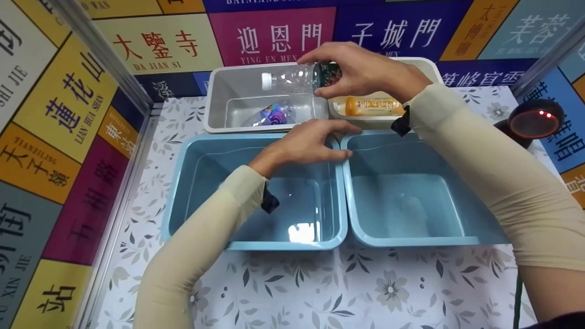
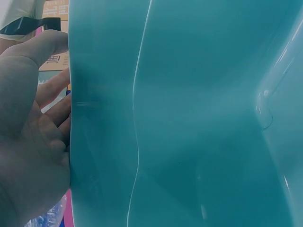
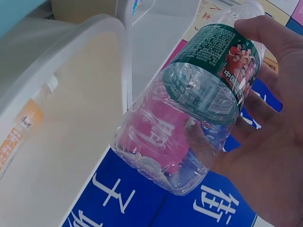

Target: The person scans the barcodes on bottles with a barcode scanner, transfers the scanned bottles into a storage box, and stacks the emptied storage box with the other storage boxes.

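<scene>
My right hand [image 1: 365, 71] grips a clear plastic bottle [image 1: 295, 78] around its green label, above the two pale bins at the back. The bottle lies sideways, its white cap [image 1: 266, 81] pointing left in the head view. Through its clear wall in the right wrist view, no drink shows. My left hand [image 1: 301, 144] holds nothing, its fingers extended over the back rims where the two blue bins meet; whether they touch is unclear. A purple-labelled bottle [image 1: 275, 114] lies in the grey-white bin [image 1: 215, 100]. An orange-labelled bottle [image 1: 374, 106] lies in the cream bin [image 1: 432, 68].
The left blue bin [image 1: 171, 201] and right blue bin [image 1: 411, 242] stand side by side in front of the pale bins. To the right is a black device [image 1: 537, 121] with red lights. Printed panels [image 1: 169, 45] enclose the floral-covered table [image 1: 311, 283].
</scene>
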A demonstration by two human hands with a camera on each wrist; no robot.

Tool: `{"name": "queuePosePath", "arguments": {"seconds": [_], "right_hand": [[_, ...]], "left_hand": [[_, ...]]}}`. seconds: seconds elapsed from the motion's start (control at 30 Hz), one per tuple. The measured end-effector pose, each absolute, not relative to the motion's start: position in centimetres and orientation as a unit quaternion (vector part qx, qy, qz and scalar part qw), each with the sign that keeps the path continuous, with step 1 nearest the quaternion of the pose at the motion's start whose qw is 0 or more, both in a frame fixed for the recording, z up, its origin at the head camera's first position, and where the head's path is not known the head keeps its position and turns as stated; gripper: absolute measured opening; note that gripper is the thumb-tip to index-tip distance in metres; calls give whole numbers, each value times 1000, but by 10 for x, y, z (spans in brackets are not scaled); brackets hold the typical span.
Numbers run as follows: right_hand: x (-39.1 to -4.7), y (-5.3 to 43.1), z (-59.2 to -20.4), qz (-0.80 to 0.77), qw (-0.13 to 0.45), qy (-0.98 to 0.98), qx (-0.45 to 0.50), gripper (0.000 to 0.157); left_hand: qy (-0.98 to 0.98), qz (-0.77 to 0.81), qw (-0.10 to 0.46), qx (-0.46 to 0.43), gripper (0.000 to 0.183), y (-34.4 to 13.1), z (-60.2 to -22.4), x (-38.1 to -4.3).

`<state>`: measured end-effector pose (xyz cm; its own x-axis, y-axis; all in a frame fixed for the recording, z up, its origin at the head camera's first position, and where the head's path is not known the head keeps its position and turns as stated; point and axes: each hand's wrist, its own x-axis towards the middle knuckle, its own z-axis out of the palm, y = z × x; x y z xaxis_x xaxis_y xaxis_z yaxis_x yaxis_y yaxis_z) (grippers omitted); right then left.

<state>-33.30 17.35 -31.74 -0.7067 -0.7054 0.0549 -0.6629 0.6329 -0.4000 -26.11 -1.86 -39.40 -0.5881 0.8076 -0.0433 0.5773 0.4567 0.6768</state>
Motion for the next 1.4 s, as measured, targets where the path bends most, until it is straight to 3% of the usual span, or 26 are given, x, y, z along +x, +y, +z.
{"name": "queuePosePath", "arguments": {"seconds": [1.4], "right_hand": [[-360, 101, -332, -197, 119, 878, -420, 69]], "left_hand": [[833, 315, 175, 420, 56, -21, -396, -263]]}}
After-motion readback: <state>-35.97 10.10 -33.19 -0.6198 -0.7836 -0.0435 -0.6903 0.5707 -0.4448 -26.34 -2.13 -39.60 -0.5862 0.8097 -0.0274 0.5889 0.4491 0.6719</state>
